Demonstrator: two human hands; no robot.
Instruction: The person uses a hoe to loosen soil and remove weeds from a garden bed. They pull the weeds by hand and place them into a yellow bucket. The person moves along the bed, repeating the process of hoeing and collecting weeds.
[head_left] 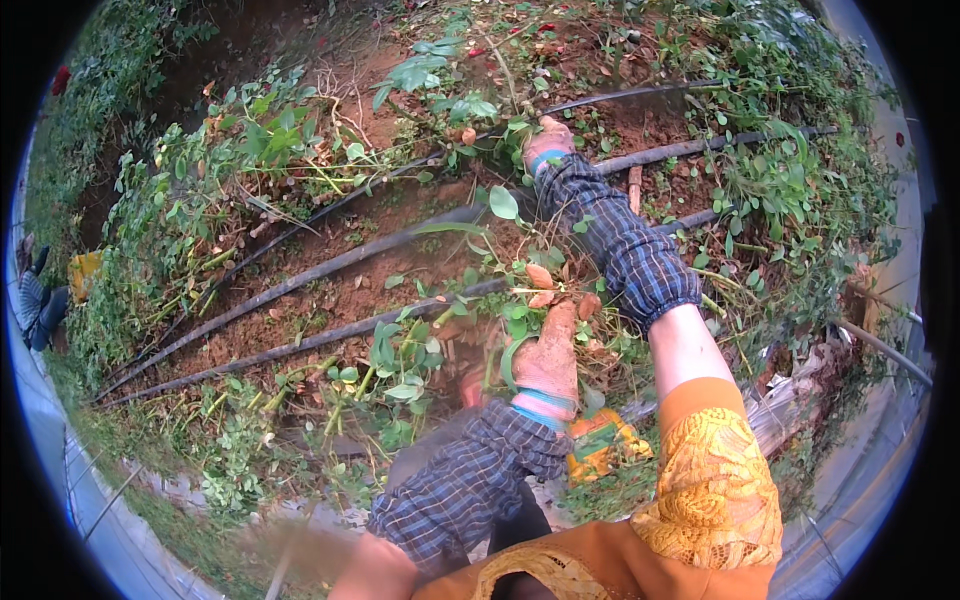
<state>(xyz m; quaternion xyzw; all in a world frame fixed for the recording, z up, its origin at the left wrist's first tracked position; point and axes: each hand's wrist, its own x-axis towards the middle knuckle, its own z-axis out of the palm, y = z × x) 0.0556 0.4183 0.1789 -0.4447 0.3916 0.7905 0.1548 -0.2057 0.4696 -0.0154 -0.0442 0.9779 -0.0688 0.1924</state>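
Leafy plant [503, 203]: in the soil bed [300, 315], between the hands; leaves spread several ways, no single long axis distinguishable.
Thin stem [503, 72]: beside the right hand, long axis pointing away from the wearer, tilted left.
Left hand [548, 350]: nearer the body, among leaves; grip cannot be told.
Right hand [548, 143]: farther out; fingertips hidden, grip cannot be told.
Black hoses [335, 260]: slanting lower left to upper right.

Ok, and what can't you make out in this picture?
In the head view:
Left hand: fingertips hard to separate from the small orange-brown ovals beside them.
Right hand: most fingers hidden behind the hand itself.
Yellow object: partly covered by leaves; kind unclear.
Another person's arm: cut off by the round rim.
Brownish shape, lower left: too blurred.
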